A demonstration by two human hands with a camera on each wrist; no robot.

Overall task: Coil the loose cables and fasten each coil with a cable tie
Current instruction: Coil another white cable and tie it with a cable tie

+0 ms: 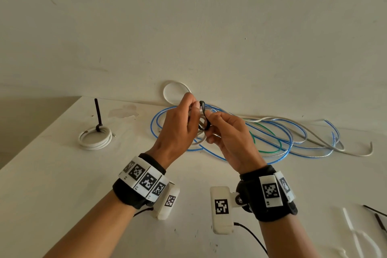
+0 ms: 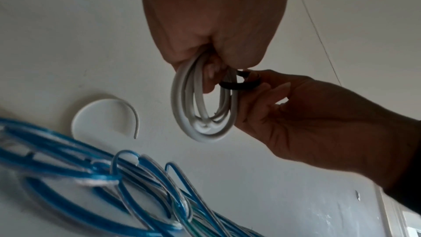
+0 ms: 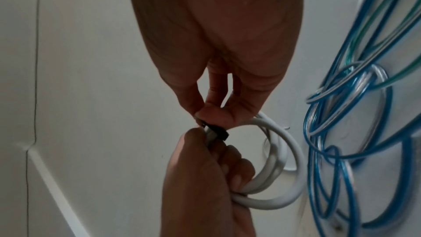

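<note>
**tie looped round the white coil, tail end in the right pinch**

held up over the table (image 1: 62, 184), roughly at centre of the head view: a small white coil (image 2: 200, 111), several turns bunched together. left hand (image 1: 178, 130) curled round the bundle, fingers hooked through the ring and thumb pressed on top, gripping it at the coil's 12 o'clock in the left wrist view. black cable tie (image 2: 239, 85) wrapped as a loose band round the strands just under that grip, at about 1 o'clock on the ring. right hand (image 1: 228, 138) pinching the tie between thumb and forefinger, other fingers loosely folded; no telling from these views whether the tail is already through the head.

key relation: tie sits between the two hands, touching both, its band crossing the strands at a right angle, while the coil's ring hangs down and away from the left fingers. right hand nearer to the free end, so the tightening pull probably belongs to it, drawn away toward 3 o'clock while the left holds the bundle steady. risk, as a guess: a strand slipping out of the loose band before it cinches.

elsewhere: finished tied coil (image 1: 95, 137) at 9 o'clock, tail standing upright; loose blue cables (image 1: 272, 134) with green and white strands sprawled from 12 to 3 o'clock; spare ties (image 1: 377, 218) at 4 o'clock near the edge.
</note>
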